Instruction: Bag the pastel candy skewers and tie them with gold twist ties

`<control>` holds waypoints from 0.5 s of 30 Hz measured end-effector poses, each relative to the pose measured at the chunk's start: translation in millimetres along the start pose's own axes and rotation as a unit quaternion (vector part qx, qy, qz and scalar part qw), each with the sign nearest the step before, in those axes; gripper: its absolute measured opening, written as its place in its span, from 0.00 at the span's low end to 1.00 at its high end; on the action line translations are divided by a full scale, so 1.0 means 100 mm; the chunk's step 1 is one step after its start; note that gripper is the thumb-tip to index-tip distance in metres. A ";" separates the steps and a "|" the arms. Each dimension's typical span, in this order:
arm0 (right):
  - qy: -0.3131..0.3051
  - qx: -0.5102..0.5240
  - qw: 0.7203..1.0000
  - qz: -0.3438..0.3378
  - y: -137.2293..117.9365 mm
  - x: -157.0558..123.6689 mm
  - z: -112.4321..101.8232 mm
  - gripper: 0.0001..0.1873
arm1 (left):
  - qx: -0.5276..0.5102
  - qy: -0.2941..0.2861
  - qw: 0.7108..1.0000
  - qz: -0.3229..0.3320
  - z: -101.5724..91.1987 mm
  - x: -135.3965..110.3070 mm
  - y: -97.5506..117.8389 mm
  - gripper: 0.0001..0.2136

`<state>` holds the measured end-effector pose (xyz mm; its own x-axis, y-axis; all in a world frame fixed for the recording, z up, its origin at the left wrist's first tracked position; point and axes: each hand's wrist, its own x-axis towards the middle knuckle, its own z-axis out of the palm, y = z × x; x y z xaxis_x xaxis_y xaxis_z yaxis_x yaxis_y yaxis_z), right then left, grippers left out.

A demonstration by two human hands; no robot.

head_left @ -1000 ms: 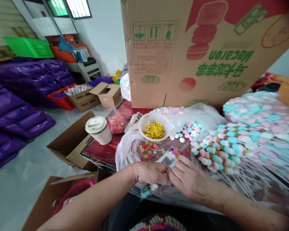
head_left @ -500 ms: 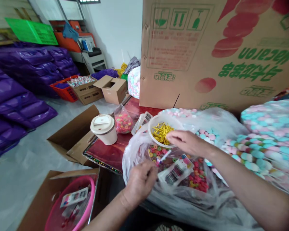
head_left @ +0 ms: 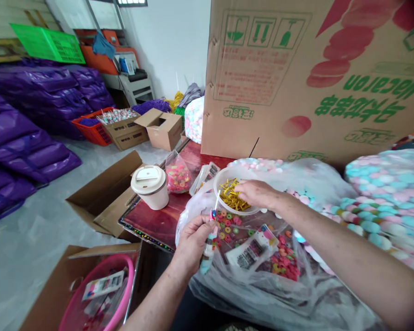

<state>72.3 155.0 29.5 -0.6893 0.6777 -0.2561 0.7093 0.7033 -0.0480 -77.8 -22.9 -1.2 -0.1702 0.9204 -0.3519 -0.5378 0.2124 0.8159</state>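
My left hand (head_left: pixel 197 238) is closed round a wrapped candy skewer (head_left: pixel 210 246). Its white stick points up, and pale blue and white sweets hang below the fingers in a clear bag. My right hand (head_left: pixel 257 193) reaches into a translucent bowl (head_left: pixel 217 198), its fingers pinched together among the gold twist ties (head_left: pixel 232 195); the fingertips are partly hidden. Beneath the bowl, several ring-shaped candies (head_left: pixel 227 220) lie in clear plastic. A printed packet (head_left: pixel 251 248) rests there too, beside red and pink candies (head_left: pixel 285 259).
A white lidded cup (head_left: pixel 152 191) and a bag of pink candies (head_left: pixel 178 177) stand on the red table (head_left: pixel 152 220). A large cardboard box (head_left: pixel 255 124) rises behind. Bags of pastel sweets (head_left: pixel 382 216) fill the right. A pink basin (head_left: pixel 126 294) sits in a box at lower left.
My left hand has turned the skewer upright, so its stick now points up and its sweets show below. My right hand has moved slightly left, and its fingers have closed among the twist ties.
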 end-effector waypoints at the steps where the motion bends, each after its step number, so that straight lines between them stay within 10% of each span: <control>1: -0.008 0.002 1.000 0.003 -0.03 0.02 0.04 0.11 | -0.004 -0.001 1.000 0.001 0.01 0.00 0.00 0.09; 15: 0.057 0.191 0.979 0.034 0.22 0.06 -0.07 0.12 | -0.058 0.004 0.998 -0.033 0.02 0.03 -0.10 0.10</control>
<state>83.4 176.0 33.5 -0.6348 0.7554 -0.1625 0.7428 0.5387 -0.3974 -71.5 -21.4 -9.6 -0.1382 0.9031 -0.4066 -0.6404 0.2316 0.7323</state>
